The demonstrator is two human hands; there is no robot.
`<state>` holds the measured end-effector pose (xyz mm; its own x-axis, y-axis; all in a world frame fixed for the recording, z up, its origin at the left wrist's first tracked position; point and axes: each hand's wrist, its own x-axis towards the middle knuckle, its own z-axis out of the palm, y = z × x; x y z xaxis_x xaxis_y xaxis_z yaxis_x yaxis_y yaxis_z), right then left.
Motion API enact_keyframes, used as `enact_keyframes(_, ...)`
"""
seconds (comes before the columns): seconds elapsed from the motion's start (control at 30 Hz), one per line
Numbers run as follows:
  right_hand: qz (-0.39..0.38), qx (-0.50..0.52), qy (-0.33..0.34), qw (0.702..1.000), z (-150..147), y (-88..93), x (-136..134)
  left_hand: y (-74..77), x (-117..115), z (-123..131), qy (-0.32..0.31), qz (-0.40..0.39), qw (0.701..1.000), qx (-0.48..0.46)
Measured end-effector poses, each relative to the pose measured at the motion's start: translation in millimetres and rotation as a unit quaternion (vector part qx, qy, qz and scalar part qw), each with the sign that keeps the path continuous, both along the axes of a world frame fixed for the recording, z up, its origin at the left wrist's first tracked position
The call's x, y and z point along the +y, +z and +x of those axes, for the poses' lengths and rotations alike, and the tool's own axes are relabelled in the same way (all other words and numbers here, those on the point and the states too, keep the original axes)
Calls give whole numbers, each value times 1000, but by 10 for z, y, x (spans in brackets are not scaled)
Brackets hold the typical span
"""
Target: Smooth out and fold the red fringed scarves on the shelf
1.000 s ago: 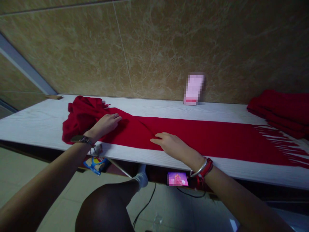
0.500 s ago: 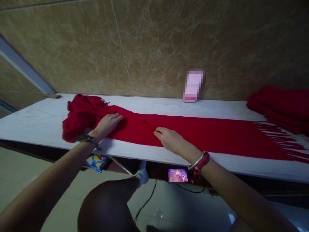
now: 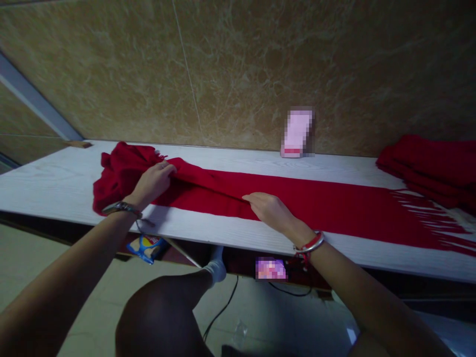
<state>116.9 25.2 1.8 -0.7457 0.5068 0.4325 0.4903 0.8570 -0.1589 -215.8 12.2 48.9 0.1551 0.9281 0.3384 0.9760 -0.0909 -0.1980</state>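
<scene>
A long red scarf (image 3: 334,206) lies stretched along a white table (image 3: 55,183), bunched at its left end and fringed at its right. My left hand (image 3: 152,181) is closed on the scarf's cloth near the bunched end and lifts a ridge of it. My right hand (image 3: 269,208) rests on the scarf's near edge at the middle, fingers curled down onto the fabric and pinching it.
A stack of folded red scarves (image 3: 431,166) sits at the table's far right. A blurred pink object (image 3: 296,133) leans on the tiled wall behind. Under the table are a blue-and-yellow packet (image 3: 147,247), a lit screen (image 3: 270,268) and a cable. My knee is below.
My left hand went from lying flat on the scarf to gripping it and pulling it up and back. My right hand shifted slightly right along the near edge.
</scene>
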Motion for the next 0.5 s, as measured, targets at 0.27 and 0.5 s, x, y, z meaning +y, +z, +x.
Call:
enact_keyframes(0.27,-15,-7,68,998,54,76,-82,134,-378,-219,-50,-171,983,37)
enact_keyframes(0.5,-54,-88,63,993,51,74,-123,-128,-383,-173,-43,-142,985,83)
